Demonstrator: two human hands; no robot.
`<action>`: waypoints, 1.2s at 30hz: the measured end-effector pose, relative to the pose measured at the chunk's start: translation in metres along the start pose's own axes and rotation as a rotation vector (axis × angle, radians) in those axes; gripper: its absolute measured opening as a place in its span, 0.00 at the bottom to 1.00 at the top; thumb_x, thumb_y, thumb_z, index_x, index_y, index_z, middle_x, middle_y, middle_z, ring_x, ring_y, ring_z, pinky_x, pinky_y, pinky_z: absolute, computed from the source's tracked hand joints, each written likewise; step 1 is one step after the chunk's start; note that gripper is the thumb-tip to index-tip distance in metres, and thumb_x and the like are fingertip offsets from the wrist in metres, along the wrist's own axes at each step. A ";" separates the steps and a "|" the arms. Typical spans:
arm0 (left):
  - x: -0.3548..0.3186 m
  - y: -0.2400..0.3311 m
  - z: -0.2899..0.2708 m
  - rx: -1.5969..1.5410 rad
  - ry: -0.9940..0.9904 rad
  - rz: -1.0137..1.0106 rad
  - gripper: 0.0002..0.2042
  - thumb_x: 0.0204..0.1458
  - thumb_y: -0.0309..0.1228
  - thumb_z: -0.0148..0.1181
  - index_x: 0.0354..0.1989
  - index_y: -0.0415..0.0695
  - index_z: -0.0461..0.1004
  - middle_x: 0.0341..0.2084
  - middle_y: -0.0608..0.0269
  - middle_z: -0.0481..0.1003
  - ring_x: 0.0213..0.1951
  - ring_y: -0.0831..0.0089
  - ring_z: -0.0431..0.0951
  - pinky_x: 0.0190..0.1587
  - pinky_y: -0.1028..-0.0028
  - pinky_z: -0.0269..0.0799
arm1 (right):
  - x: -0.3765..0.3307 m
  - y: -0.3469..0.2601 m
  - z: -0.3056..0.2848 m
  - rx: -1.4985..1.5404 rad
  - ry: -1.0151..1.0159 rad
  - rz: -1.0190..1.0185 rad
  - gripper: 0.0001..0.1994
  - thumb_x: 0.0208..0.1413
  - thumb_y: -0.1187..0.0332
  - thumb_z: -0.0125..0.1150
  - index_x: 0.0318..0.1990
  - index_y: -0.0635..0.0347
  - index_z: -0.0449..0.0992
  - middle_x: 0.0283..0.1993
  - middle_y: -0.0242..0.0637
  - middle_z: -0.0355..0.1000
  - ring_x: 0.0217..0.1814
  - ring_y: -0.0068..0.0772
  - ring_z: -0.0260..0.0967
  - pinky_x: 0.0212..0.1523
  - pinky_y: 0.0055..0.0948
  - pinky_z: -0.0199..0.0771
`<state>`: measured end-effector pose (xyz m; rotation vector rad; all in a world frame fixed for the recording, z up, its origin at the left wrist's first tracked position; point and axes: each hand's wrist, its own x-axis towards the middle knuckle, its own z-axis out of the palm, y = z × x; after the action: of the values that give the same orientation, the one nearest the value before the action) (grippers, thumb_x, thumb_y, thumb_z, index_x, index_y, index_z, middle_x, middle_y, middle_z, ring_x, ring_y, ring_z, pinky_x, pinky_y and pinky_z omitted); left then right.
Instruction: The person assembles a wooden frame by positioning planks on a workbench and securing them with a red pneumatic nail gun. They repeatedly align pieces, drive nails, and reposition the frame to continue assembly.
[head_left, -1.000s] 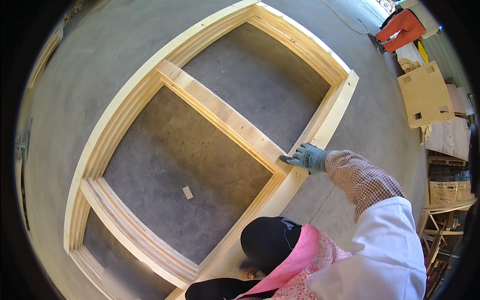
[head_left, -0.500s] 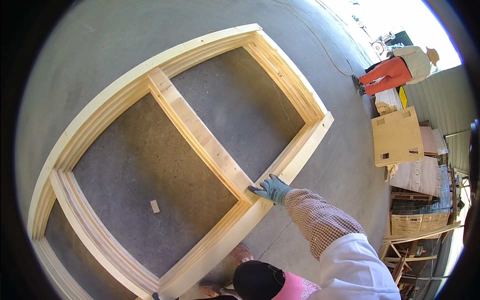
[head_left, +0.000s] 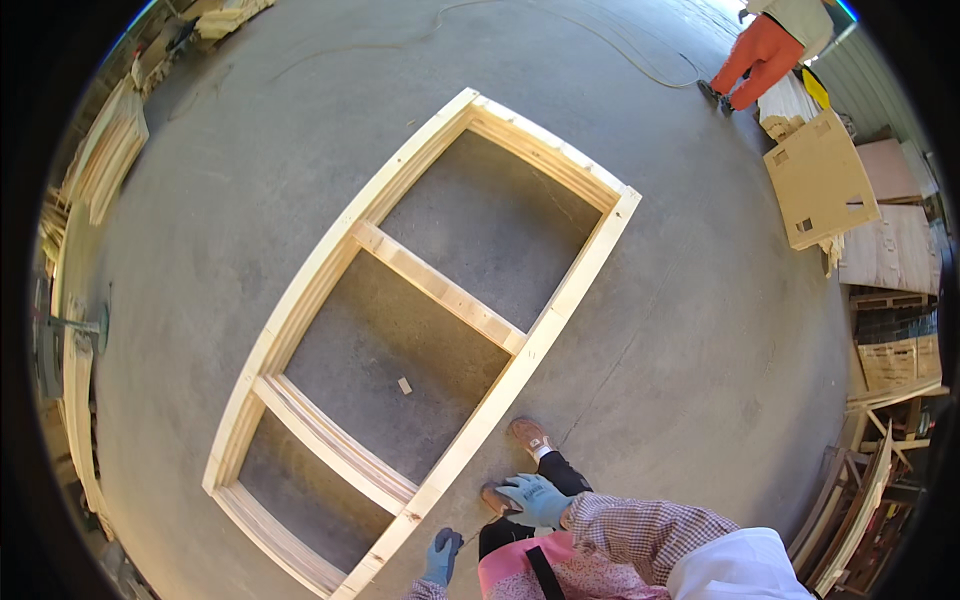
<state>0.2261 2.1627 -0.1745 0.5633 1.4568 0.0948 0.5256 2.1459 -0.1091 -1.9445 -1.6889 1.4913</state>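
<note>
**Both gloved hands empty beside a three-bay timber frame**

A large pale layered timber frame (head_left: 440, 284) lies flat on the grey concrete floor (head_left: 680, 400), ahead of the person and mostly to the left. The left hand (head_left: 441, 556), in a blue-grey glove with dark fingertips, is near the closest rail, apart from it, fingers loosely bent around nothing visible. The right hand (head_left: 537, 500), gloved in light blue, is released, its fingers spread over one shoe; whether it touches the shoe or leg cannot be told.

For sound handling, both feet seem best placed outside the rails, knees bent, hands set well apart on the rail. Fingers should probably stay out of the gaps between layers, which might shift and pinch.

Counted: one frame, its layers too fine to number; two crossbars (head_left: 325, 447); three openings; one small pale wood scrap (head_left: 404, 385) in the middle opening; two gloved hands; two brown shoes (head_left: 528, 434); one co-worker in orange-red trousers (head_left: 765, 60), well apart; one tan board with cut-outs (head_left: 820, 185), at the right.
</note>
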 end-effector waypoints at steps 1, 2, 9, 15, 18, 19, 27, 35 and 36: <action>-0.028 0.024 0.000 -0.009 -0.081 -0.081 0.18 0.50 0.30 0.57 0.49 0.40 0.65 0.37 0.60 0.73 0.37 0.69 0.74 0.39 0.76 0.69 | -0.037 -0.005 -0.006 0.056 0.097 0.002 0.25 0.45 0.57 0.58 0.52 0.53 0.65 0.51 0.44 0.64 0.56 0.44 0.58 0.55 0.40 0.56; -0.050 0.038 -0.003 0.164 -0.114 -0.102 0.22 0.52 0.40 0.54 0.52 0.43 0.61 0.45 0.51 0.70 0.45 0.61 0.72 0.46 0.67 0.68 | -0.074 -0.013 -0.024 0.138 0.110 0.059 0.24 0.45 0.57 0.57 0.51 0.54 0.66 0.49 0.45 0.66 0.54 0.44 0.60 0.54 0.39 0.58; -0.063 0.102 0.050 0.644 -0.248 0.058 0.14 0.53 0.35 0.53 0.43 0.41 0.64 0.38 0.58 0.68 0.39 0.67 0.69 0.40 0.70 0.66 | -0.325 -0.016 0.036 0.543 0.590 0.703 0.22 0.47 0.56 0.53 0.50 0.54 0.69 0.48 0.46 0.68 0.51 0.45 0.64 0.51 0.36 0.63; -0.058 0.109 0.207 1.170 -0.496 0.346 0.09 0.53 0.34 0.52 0.36 0.41 0.65 0.31 0.64 0.66 0.34 0.72 0.65 0.35 0.71 0.64 | -0.425 -0.043 0.197 0.981 1.132 0.964 0.22 0.47 0.55 0.52 0.48 0.56 0.70 0.45 0.46 0.70 0.47 0.45 0.67 0.50 0.35 0.65; -0.067 0.079 0.283 1.431 -0.678 0.562 0.08 0.53 0.33 0.52 0.32 0.41 0.66 0.28 0.67 0.64 0.31 0.74 0.63 0.33 0.72 0.63 | -0.482 -0.070 0.292 1.195 1.239 1.154 0.22 0.46 0.55 0.54 0.48 0.57 0.70 0.45 0.44 0.71 0.47 0.42 0.68 0.49 0.33 0.66; -0.068 0.066 0.309 1.509 -0.767 0.648 0.08 0.53 0.33 0.52 0.31 0.41 0.66 0.27 0.68 0.64 0.30 0.75 0.62 0.32 0.72 0.62 | -0.490 -0.082 0.333 1.254 1.330 1.288 0.22 0.46 0.55 0.55 0.47 0.57 0.71 0.44 0.43 0.72 0.46 0.41 0.69 0.48 0.33 0.67; -0.255 -0.186 0.484 1.721 -1.221 0.526 0.15 0.52 0.27 0.50 0.49 0.37 0.64 0.41 0.55 0.72 0.43 0.67 0.73 0.45 0.74 0.68 | -0.495 -0.170 0.631 1.969 1.582 1.908 0.09 0.41 0.66 0.54 0.22 0.62 0.75 0.20 0.41 0.71 0.23 0.32 0.68 0.24 0.31 0.64; -0.312 -0.366 0.535 2.331 -1.499 0.385 0.17 0.49 0.38 0.55 0.43 0.39 0.70 0.32 0.63 0.74 0.34 0.75 0.73 0.39 0.77 0.68 | -0.646 -0.046 0.605 2.119 2.538 1.394 0.12 0.46 0.68 0.58 0.39 0.62 0.74 0.28 0.31 0.72 0.22 0.24 0.65 0.23 0.25 0.66; -0.299 -0.380 0.553 2.372 -1.463 0.332 0.16 0.49 0.38 0.55 0.41 0.39 0.72 0.28 0.64 0.75 0.31 0.75 0.73 0.36 0.77 0.69 | -0.649 -0.024 0.621 2.064 2.505 1.458 0.12 0.46 0.68 0.58 0.39 0.61 0.74 0.28 0.31 0.72 0.23 0.24 0.65 0.24 0.25 0.66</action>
<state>0.6088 1.5473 -0.0550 2.0038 -0.6825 -1.6087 0.1382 1.3390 -0.0349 -0.9240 1.7063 -0.4694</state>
